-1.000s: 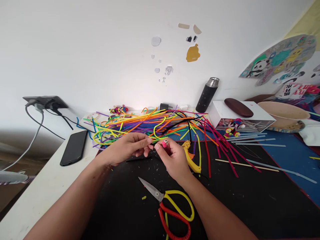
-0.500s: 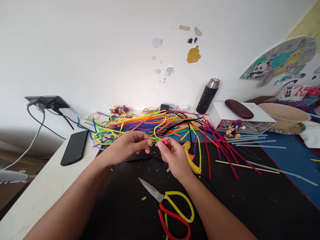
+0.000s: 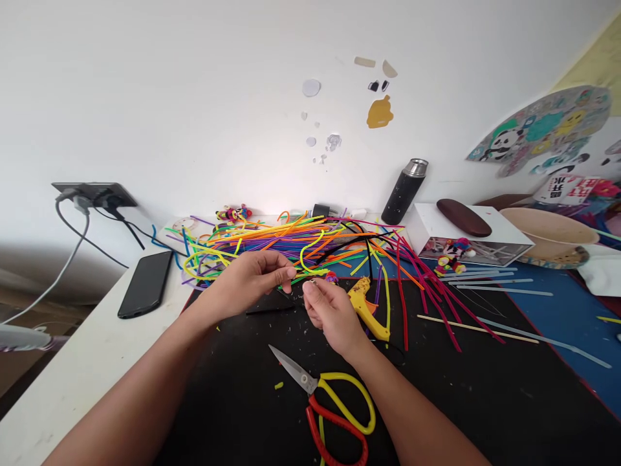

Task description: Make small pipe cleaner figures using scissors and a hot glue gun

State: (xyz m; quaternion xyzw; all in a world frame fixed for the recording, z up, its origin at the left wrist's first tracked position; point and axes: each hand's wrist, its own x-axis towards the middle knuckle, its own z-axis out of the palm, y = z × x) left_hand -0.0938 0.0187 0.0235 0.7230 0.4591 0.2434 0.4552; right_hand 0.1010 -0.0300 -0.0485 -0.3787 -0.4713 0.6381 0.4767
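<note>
Just in front of the pile of coloured pipe cleaners (image 3: 272, 243), my left hand (image 3: 259, 278) is closed, thumb and forefinger together; anything between the tips is too small to name. My right hand (image 3: 332, 310) is beside it, pinched on something small that I cannot make out. A narrow gap separates the fingertips. A small red and purple piece (image 3: 332, 277) shows just behind my right hand. To the right of that hand lies a yellow glue gun (image 3: 371, 317). Below both hands are scissors (image 3: 310, 385) with one yellow and one red handle, blades spread slightly, on the black mat (image 3: 233, 395).
A phone (image 3: 144, 285) lies at the left on the white table. Behind stands a black bottle (image 3: 405, 194), beside a white box (image 3: 504, 243) with a dark case on top. Red pipe cleaners (image 3: 436, 294), a wooden stick (image 3: 478, 328) and clear glue sticks (image 3: 504, 290) spread to the right.
My right hand has turned and dropped slightly, its fingers curled lower. The pink bit at its fingertips is out of sight, and a red and purple piece shows behind the hand. The view has shifted slightly.
</note>
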